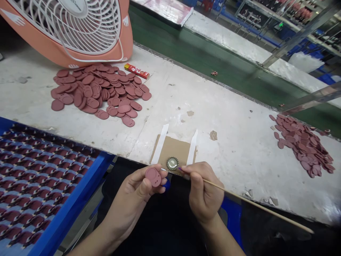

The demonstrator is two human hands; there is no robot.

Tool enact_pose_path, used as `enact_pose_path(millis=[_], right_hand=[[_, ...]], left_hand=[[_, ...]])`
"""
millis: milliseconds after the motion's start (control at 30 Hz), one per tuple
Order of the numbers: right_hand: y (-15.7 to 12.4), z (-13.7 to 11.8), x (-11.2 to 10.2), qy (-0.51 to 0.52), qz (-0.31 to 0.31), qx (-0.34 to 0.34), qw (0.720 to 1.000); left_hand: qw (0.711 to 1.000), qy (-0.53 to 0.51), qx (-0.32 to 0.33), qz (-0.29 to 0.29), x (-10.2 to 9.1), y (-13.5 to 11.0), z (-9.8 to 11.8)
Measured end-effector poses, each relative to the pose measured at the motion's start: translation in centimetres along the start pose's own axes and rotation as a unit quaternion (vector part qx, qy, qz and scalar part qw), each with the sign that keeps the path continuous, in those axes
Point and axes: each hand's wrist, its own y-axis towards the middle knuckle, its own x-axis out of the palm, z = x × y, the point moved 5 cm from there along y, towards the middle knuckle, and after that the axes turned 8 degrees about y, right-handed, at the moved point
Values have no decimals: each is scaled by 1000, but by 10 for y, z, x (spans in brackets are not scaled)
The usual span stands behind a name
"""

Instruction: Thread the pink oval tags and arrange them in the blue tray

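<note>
- The left hand (pixel 133 193) pinches a flat, oval, dull-red piece with small holes (pixel 153 177) between thumb and fingers, in front of the table's near edge.
- That piece looks light, fairly stiff and matte, so probably not slippery; its rim seems the best hold, leaving the face uncovered.
- The right hand (pixel 205 188) grips a long, thin, pale wooden stick (pixel 253 202) near its purple tip, which likely handles lightly and might snap if bent.
- A round, crimped metal bottle cap (pixel 172 163) lies beside that tip on taped brown cardboard (pixel 177 147); contact is unclear.
</note>
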Motion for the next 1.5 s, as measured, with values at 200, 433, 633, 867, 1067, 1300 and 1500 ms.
enact_pose_path(millis=[200, 433, 633, 867, 1067, 1300, 1500], right_hand=[[-1, -31, -4, 117, 33, 3, 993], [-2, -40, 0, 122, -23, -1, 992], [2, -41, 4, 99, -55, -3, 994], [1, -40, 5, 107, -44, -1, 993], [3, -15, -2, 39, 46, 3, 998], [8, 7, 2, -47, -16, -8, 999], [4, -17, -5, 49, 29, 3, 998]], left_hand=[[999, 13, 2, -36, 8, -4, 0], [998, 32, 12, -53, 8, -5, -1], [997, 35, 19, -65, 8, -5, -2], [997, 35, 19, -60, 6, -5, -3], [999, 22, 10, -27, 2, -2, -6], [1000, 16, 12, -23, 1, 0, -5], [999, 21, 16, -41, 2, 0, -7]])
